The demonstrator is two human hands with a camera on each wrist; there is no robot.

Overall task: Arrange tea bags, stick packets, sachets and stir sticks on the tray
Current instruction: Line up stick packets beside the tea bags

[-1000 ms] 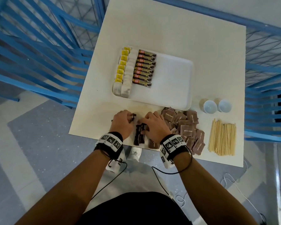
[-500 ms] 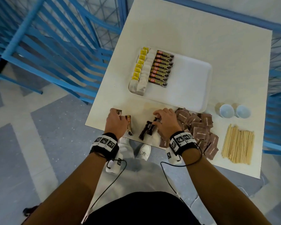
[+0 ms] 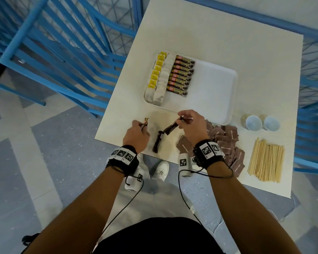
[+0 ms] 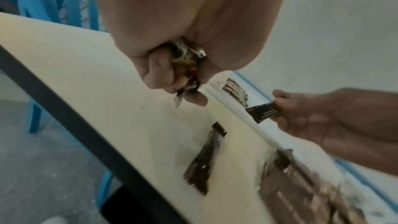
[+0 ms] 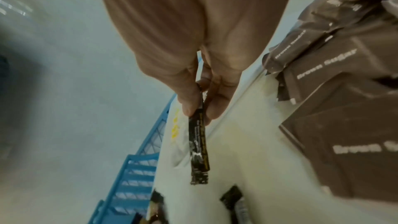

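A white tray [image 3: 213,85] holds a row of yellow-tagged tea bags [image 3: 157,77] along its left side and a column of stick packets [image 3: 182,75] beside them. My left hand [image 3: 136,133] grips a stick packet [image 4: 187,57] just above the table's near edge. My right hand [image 3: 191,123] pinches the end of a dark stick packet [image 3: 171,127] that hangs down toward the table. One more dark stick packet [image 3: 157,142] lies flat between my hands. Brown sugar sachets [image 3: 226,142] are piled to the right, and wooden stir sticks [image 3: 266,160] lie beyond them.
Two small white cups [image 3: 253,122] stand right of the tray. The table [image 3: 255,52] is cream and square. Blue railings [image 3: 62,52] run along its left and right sides. My shoes [image 3: 160,169] show below the near edge.
Both hands have lifted off the table, each with a stick packet. The right hand has risen toward the tray's near edge. One packet stays lying between them.
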